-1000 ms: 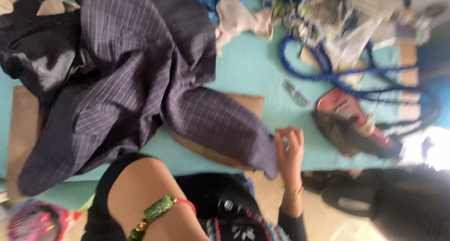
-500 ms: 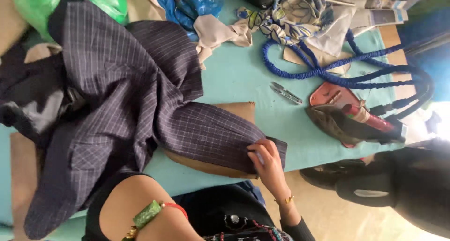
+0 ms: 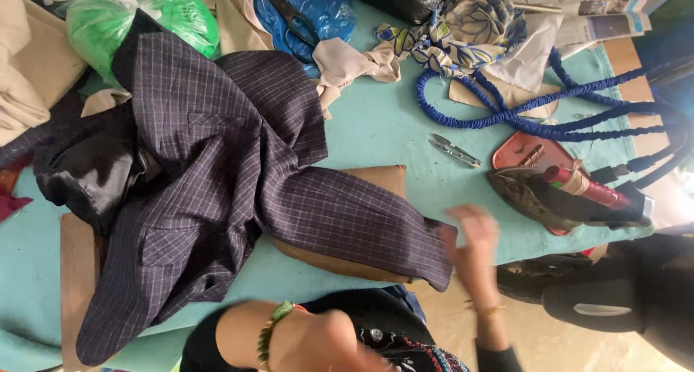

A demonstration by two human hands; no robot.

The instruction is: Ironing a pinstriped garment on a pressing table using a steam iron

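Evidently, the checked jacket's sleeve (image 3: pixel 361 231) was spread over a padded board (image 3: pixel 376 180) for pressing, while the blurred right hand (image 3: pixel 471 236) hovered at its cuff, its grip impossible to tell.

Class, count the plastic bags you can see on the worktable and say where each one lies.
2. A green plastic bag lies at the far left corner, above the checked jacket. A blue plastic bag lies right of it, under scissors. Cloth heaps may hide others.

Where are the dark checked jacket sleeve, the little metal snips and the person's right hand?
Dark checked jacket sleeve (image 3: pixel 361 231), head view, middle of the sleeve over the brown pad.
Little metal snips (image 3: pixel 454 151), head view, middle of the blades on the turquoise table.
Right hand (image 3: pixel 473 234), head view, blurred back of the hand beside the cuff.
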